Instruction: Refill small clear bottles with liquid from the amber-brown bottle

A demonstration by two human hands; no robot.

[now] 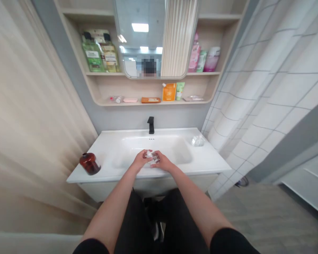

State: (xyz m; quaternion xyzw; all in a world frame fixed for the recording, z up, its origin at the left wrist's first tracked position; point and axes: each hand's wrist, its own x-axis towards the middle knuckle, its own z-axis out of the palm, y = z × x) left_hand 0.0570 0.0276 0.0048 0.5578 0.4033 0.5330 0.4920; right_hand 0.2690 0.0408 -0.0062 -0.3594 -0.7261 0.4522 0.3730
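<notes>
Both my hands meet over the front of the white sink basin [127, 155]. My left hand [141, 160] and my right hand [161, 163] are closed together around a small clear bottle with a white top [150, 155]. The bottle is mostly hidden by my fingers. A black faucet [151, 125] stands at the back of the basin, straight ahead of my hands.
An amber bottle [89, 163] sits on the counter's left corner. A clear glass object [198, 141] rests at the right. Shelves above hold green bottles [99, 53], pink bottles [203, 56] and an orange pouch [169, 91] around a mirror [143, 38]. A curtain hangs left, a tiled wall stands right.
</notes>
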